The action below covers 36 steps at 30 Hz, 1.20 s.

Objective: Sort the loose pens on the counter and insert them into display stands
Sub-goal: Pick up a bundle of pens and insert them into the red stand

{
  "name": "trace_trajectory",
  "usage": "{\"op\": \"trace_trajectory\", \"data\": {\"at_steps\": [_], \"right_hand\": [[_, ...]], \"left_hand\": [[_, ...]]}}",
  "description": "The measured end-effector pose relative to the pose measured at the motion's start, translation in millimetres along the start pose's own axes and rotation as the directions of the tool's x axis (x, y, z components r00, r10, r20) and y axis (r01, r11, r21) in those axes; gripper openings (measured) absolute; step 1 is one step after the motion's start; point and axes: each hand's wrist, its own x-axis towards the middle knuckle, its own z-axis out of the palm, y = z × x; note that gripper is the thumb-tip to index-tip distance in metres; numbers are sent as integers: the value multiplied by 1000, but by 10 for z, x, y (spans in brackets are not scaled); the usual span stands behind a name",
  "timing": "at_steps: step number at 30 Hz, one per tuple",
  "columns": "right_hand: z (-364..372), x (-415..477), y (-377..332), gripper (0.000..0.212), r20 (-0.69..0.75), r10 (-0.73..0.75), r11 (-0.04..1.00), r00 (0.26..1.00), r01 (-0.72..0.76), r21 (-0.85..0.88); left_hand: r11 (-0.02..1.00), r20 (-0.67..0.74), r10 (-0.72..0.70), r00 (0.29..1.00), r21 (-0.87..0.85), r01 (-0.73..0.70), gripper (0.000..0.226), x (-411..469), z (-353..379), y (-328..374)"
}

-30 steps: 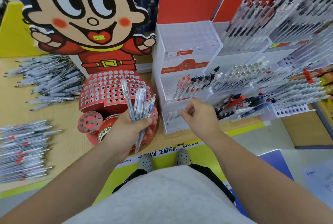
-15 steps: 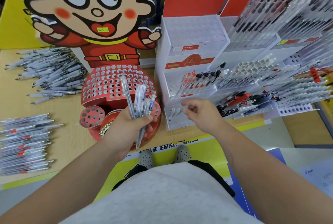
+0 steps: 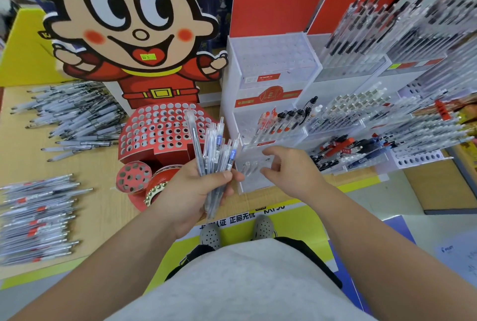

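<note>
Clear stand (image 3: 268, 62) — few pens (image 3: 281, 120).

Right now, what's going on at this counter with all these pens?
A person is stocking pen displays. Their left hand grips a bundle of clear pens, held upright in front of the red holed stand. The right hand is empty, fingers relaxed, between that bundle and the lower tiers of the white stand, which are only partly filled. Piles of loose pens wait on the counter to the left.
</note>
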Motion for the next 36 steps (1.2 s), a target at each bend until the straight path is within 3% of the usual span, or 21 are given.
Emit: {"op": "trace_trajectory", "data": {"at_steps": [2,5,6,8,12,19,23,27,31,36], "right_hand": [[-119,-91,-117,26,-45,57,967,997,-44,250],[-308,-201,-379,19,155,61,631,986,-158,759],[-347,-217,-430,21,198,16,551,980,-174,816],[-392,-223,-483,21,213,-57,515,975,-154,844],[-433,-236,-505,9,155,-42,542,987,-108,833],[-618,-259,-270,11,38,177,552,983,-131,824],[-659,-271,-75,13,-80,282,639,956,-125,759],[-526,-235,57,5,-233,185,932,955,-95,350],[-303,-159,103,6,-266,80,982,961,-31,186],[-125,-92,150,17,-258,29,993,966,2,119]], "left_hand": [[1000,44,11,999,0,-11,19,-6,1,15],[1000,128,-3,992,-17,6,19,-2,32,20],[1000,148,-17,989,-16,20,23,0,51,19],[999,172,-36,985,-9,38,29,6,89,25],[999,186,-31,982,43,23,27,31,113,55],[996,-107,-5,994,93,15,14,115,84,37],[996,-151,-3,989,85,16,11,110,-8,0],[996,-156,-15,988,83,29,14,106,-17,-39],[997,-170,-19,985,69,31,13,114,0,-54],[998,-192,-36,981,38,44,19,99,-5,-52]]}}
